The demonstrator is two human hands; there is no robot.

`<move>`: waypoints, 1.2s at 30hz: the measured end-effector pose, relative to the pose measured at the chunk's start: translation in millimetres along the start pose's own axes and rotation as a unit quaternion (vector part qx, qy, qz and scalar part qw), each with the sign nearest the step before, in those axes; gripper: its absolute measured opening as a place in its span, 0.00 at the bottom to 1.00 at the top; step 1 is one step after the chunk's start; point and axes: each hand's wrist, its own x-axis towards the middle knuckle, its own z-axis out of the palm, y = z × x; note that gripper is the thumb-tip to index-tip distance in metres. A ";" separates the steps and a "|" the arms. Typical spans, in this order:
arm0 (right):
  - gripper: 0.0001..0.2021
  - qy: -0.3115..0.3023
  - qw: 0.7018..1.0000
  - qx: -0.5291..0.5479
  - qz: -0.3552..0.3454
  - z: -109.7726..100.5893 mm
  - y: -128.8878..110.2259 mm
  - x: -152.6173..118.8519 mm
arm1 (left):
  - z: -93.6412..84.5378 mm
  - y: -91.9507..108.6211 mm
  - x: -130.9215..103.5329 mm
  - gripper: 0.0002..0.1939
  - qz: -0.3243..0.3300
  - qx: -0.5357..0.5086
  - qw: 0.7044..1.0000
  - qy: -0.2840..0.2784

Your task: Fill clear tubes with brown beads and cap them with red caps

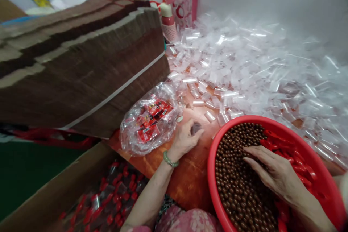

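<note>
In the head view, a red basin stands on the orange-brown table, at the person's right side. Inside it, small round brown balls fill the left part, and glossy red plastic pieces lie along the far and right part, with a few more near its lower edge.

The right hand is inside the red basin, its fingertips down at the brown balls, thumb and forefinger close together; whether a ball is pinched between them cannot be told. The left hand, with a green bead bracelet at the wrist, is left of the red basin and has its fingers curled around a small clear container; what is in that container is too blurred to tell.

Beyond the red basin spreads a large heap of clear plastic containers. To its left, past the left hand, lies a clear plastic bag with red printed packets in it. Farther left is a strapped brown cardboard stack. Below that stack, left of the red basin, an open cardboard box holds clear containers with red parts. A bottle and a pink bag stand behind the heap's left end.
</note>
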 end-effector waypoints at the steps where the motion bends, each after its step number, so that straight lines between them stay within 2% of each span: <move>1: 0.11 -0.002 1.000 -0.011 -0.001 1.6 2.4 -0.9 | 1.1 -1.7 -3.2 0.06 -0.005 -0.013 0.999 -0.031; 4: 0.11 -0.029 0.999 -0.017 -0.001 4.9 3.4 1.7 | 9.8 -7.9 -9.3 0.06 -0.021 -0.073 0.987 -0.143; 6: 0.11 -0.049 0.999 -0.014 0.003 6.3 0.9 5.7 | 19.2 -13.4 -6.8 0.07 -0.044 -0.122 0.971 -0.198; 11: 0.11 -0.066 0.998 -0.021 0.013 6.9 0.5 9.5 | 48.0 -31.8 24.6 0.09 -0.129 -0.245 0.920 -0.276; 13: 0.11 -0.068 0.997 -0.026 0.025 5.8 3.3 7.8 | 57.6 -36.5 40.9 0.12 -0.153 -0.284 0.906 -0.273; 16: 0.10 -0.058 0.997 -0.040 0.028 4.2 7.2 4.7 | 64.9 -37.2 61.5 0.15 -0.163 -0.330 0.902 -0.225; 18: 0.11 -0.053 0.997 -0.045 0.024 3.6 8.6 3.1 | 63.1 -34.8 69.6 0.17 -0.158 -0.347 0.904 -0.192; 21: 0.11 -0.046 0.998 -0.033 0.028 2.4 8.4 2.5 | 49.4 -29.8 70.1 0.19 -0.142 -0.347 0.913 -0.159; 25: 0.11 -0.024 0.998 0.019 0.048 -1.6 1.9 7.1 | 21.2 -15.3 53.8 0.18 -0.104 -0.333 0.932 -0.103; 29: 0.09 -0.018 0.984 0.142 0.104 -5.4 -13.2 16.9 | 3.0 19.3 29.0 0.15 -0.054 -0.324 0.941 -0.085; 31: 0.11 -0.027 0.962 0.224 0.155 -6.0 -20.9 22.2 | 0.6 40.8 16.6 0.12 -0.016 -0.322 0.941 -0.105; 33: 0.14 -0.046 0.929 0.310 0.197 -6.9 -26.2 27.5 | 2.5 59.8 6.0 0.09 0.018 -0.316 0.937 -0.148; 36: 0.17 -0.069 0.876 0.423 0.222 -10.5 -28.3 34.0 | 13.4 77.7 -4.6 0.05 0.072 -0.281 0.937 -0.195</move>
